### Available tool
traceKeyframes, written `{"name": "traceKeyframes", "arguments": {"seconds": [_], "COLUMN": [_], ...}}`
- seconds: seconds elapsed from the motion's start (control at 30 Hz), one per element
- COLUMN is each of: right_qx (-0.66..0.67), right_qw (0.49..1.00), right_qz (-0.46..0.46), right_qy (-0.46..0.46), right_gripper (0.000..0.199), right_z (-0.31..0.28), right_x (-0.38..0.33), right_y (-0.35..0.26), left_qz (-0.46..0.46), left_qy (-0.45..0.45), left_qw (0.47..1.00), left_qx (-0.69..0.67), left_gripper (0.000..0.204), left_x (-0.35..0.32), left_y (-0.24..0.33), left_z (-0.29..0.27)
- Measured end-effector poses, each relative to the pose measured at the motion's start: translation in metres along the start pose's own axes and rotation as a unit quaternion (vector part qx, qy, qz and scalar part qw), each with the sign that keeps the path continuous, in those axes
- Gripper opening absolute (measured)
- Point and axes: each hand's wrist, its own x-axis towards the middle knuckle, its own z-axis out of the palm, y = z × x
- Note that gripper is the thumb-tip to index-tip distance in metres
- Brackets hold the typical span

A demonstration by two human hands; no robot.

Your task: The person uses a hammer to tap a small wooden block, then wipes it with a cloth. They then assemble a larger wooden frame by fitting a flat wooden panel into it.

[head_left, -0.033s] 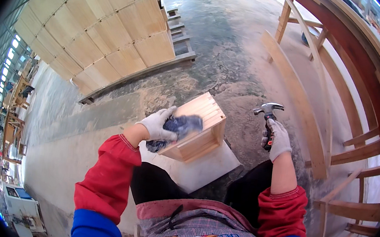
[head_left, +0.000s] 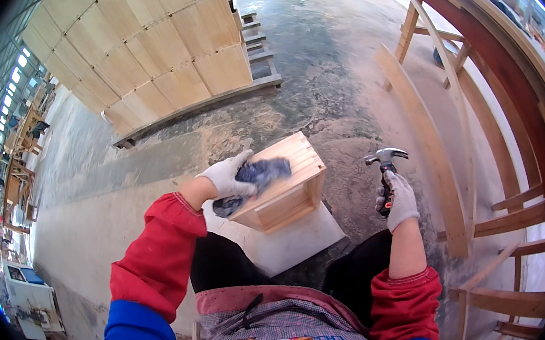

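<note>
A pale wooden box (head_left: 290, 202) rests tilted on a white slab in front of me, its finger-jointed side facing up. Gloved in white, my left hand (head_left: 225, 175) is closed on a dark blue cloth (head_left: 264, 174), which lies against the box's upper side. The cloth is smeared by motion. To the right of the box, my right hand (head_left: 401, 200), also gloved, grips a claw hammer (head_left: 387, 162) by its black handle. The hammer's metal head points up and away from the box, touching nothing.
The white slab (head_left: 284, 247) lies on the concrete floor between my knees. A tall stack of wooden boxes (head_left: 143, 43) on a pallet (head_left: 265, 79) stands at the far left. On the right are a wooden workbench (head_left: 526, 97) and a long leaning plank (head_left: 422, 139).
My left hand and the cloth have shifted slightly to the right along the box. The right hand and hammer have barely moved.
</note>
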Motion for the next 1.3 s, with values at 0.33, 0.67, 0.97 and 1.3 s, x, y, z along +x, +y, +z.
{"name": "traceKeyframes", "arguments": {"seconds": [0.33,0.67,0.97,1.3], "right_qx": [-0.026,-0.049,-0.099,-0.194], "right_qw": [1.0,0.998,0.99,0.949], "right_qz": [-0.004,-0.028,-0.064,-0.106], "right_qy": [-0.009,-0.027,-0.082,-0.226], "right_gripper": [0.02,0.021,0.024,0.04], "right_z": [-0.003,-0.003,0.005,0.022], "right_x": [-0.015,-0.008,-0.04,-0.15], "right_y": [0.005,0.012,0.01,0.05], "left_qz": [-0.03,-0.117,-0.212,0.082], "left_qy": [-0.099,0.19,0.23,0.574], "left_qw": [0.95,0.672,0.692,0.815], "left_qx": [-0.294,-0.706,-0.651,0.03], "left_gripper": [0.04,0.04,0.041,0.057], "left_x": [0.003,-0.031,-0.037,-0.037], "left_y": [0.044,0.001,0.032,0.053], "left_z": [0.035,0.092,0.115,0.044]}}
